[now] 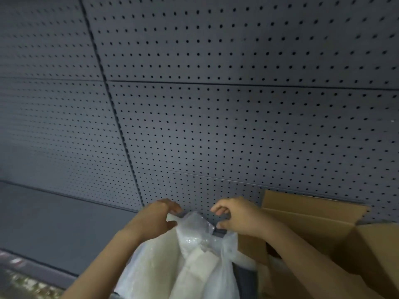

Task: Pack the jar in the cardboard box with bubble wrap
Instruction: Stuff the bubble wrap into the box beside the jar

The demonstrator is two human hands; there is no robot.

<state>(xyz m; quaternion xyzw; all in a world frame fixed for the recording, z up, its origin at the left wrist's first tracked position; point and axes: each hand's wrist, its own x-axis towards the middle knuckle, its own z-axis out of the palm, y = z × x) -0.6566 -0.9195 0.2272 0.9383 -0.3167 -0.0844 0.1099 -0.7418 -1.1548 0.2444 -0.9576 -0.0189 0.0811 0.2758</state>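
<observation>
Two hands hold the top edge of one sheet of bubble wrap (194,253), which hangs down from them toward the near edge of the view. The left hand (160,214) pinches the sheet's upper left corner between thumb and curled fingers; the right hand (234,214) pinches the upper right part the same way, so each grip is pressed together on the plastic, not spread. The two grips are near each other, with a short crumpled span of wrap bunched between them. The sheet's long axis runs from the hands down and toward the person.

The cardboard box (319,229) stands open just to the right of the sheet, its flaps raised, its far flap against the grey pegboard wall (216,104). The right forearm crosses in front of the box's left side, so the right hand is the nearer one to the opening. Any move of the wrap into the box would go rightward and down from the present grips, with the right hand leading, in my judgement.

The jar cannot be seen: it may be hidden inside the folds of the wrap, inside the box, or out of view, and I cannot tell which. A grey shelf (54,229) lies to the left beneath the wall.
</observation>
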